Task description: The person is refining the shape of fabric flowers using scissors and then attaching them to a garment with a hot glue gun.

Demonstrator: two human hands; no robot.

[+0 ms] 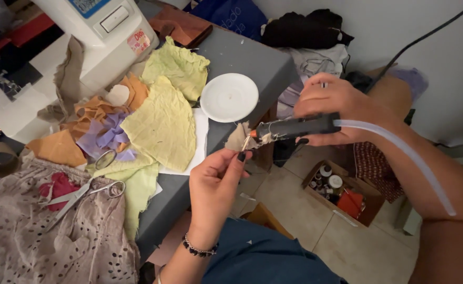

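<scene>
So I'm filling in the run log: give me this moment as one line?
right hand: grips black glue gun | left hand: pinches tan fabric scrap at nozzle | scissors: on table

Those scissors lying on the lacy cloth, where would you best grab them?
By the two loop handles, coming from above and from the right. The scissors lie flat on the cloth with the blades pointing lower left, away from the hands, so the handle end is the nearer, blunt end.

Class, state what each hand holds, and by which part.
Right hand: glue gun, gripped around its body. Left hand: small beige fabric scrap, pinched at its lower edge.
</scene>
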